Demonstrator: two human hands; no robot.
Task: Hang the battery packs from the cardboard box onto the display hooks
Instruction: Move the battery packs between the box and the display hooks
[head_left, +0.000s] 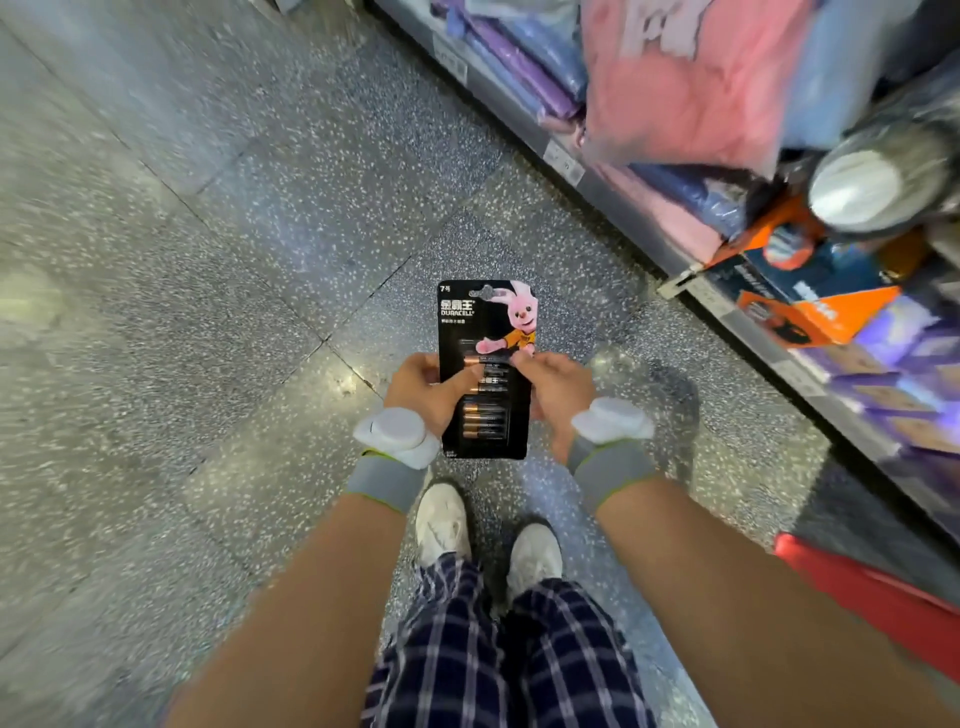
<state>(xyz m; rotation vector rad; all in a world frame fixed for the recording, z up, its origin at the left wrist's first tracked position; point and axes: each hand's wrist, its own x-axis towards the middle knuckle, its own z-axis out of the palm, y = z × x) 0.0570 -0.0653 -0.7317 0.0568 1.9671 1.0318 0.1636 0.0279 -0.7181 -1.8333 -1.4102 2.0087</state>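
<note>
I held the flat black card-backed battery pack (485, 332) at centre frame above the speckled floor (249, 249), left hand (418, 387) and right hand (561, 389) flanking it, fingers (522, 358) clamped on its sides. I judged it stiff and light (bottom-heavy, probably), best held by the edges.

My white shoes (441, 519) and checked trousers (467, 654) stand on the speckled grey floor (208, 260). On my right a shelf (519, 122) carries pink, purple and blue folded fabrics (691, 83), then orange-and-blue boxes (821, 301). Something red (862, 592), too blurred to make out, lies by its near end.
</note>
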